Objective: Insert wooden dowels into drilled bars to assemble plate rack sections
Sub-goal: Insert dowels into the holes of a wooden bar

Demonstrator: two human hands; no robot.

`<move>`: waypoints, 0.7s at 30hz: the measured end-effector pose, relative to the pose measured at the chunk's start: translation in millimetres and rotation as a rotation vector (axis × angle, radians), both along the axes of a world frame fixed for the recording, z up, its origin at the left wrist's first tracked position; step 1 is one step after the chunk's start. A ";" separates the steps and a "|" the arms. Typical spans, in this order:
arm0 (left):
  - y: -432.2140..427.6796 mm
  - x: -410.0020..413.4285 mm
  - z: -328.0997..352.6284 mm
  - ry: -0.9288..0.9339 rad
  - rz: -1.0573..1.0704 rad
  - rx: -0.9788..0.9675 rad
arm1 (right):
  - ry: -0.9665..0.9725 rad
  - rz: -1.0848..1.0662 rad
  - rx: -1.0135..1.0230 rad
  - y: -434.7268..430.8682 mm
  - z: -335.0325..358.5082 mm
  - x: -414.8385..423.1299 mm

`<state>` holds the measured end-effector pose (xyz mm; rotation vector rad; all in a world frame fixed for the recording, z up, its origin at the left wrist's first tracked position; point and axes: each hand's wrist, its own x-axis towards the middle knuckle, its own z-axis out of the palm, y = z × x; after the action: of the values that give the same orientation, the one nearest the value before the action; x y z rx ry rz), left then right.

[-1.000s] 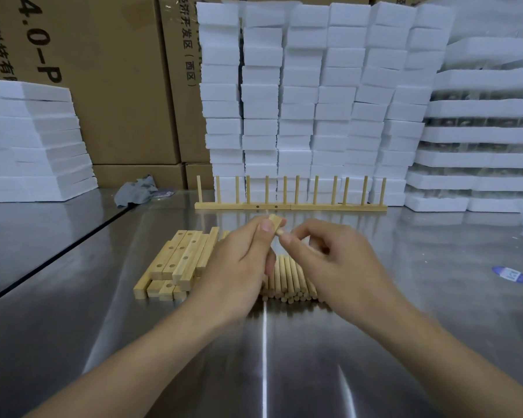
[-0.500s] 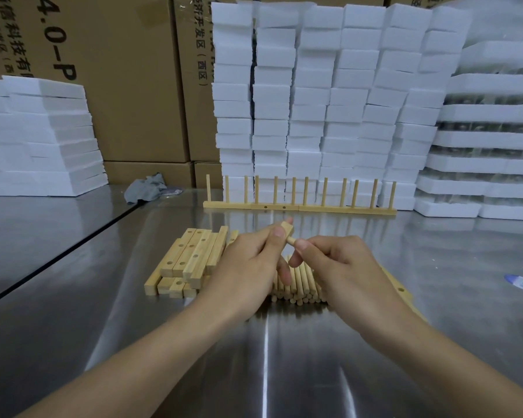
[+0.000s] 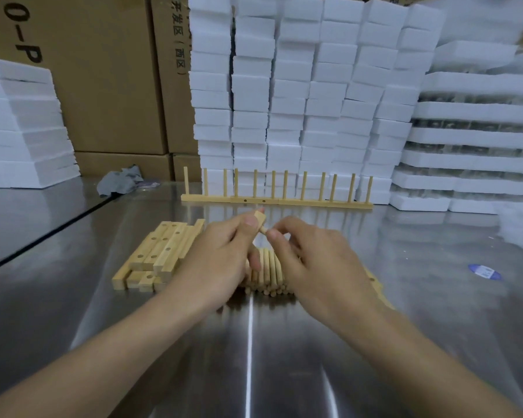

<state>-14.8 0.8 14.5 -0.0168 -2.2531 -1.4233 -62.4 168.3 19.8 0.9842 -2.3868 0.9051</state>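
Wooden bar (image 3: 259,218) is tilting up out of the left hand (image 3: 218,260), whose thumb and fingers are curling round it above the steel table (image 3: 248,342). The right hand (image 3: 317,263) is pinching 1 dowel (image 3: 264,231) between thumb and forefinger, its end meeting the bar's side. Under the hands a heap of loose dowels (image 3: 269,270) is lying, with the drilled bars (image 3: 160,254) stacked just left. A finished rack section (image 3: 277,201) is standing behind, before white foam blocks (image 3: 284,95).
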 end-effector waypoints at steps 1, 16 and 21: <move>-0.2 1.2 0.0 0.029 0.029 -0.091 | 0.030 0.000 0.024 -1.4 -3.4 0.2; -6.6 -2.7 -2.1 -0.015 0.028 -0.070 | 0.066 -0.004 0.074 -8.0 -8.6 4.4; -1.1 -7.0 -9.1 -0.014 0.033 0.043 | -0.077 -0.042 -0.053 -14.8 -8.6 1.0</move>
<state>-21.8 -0.3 5.4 0.0438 -2.2233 -1.4585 -61.5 153.5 11.3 0.8917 -2.4240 1.0019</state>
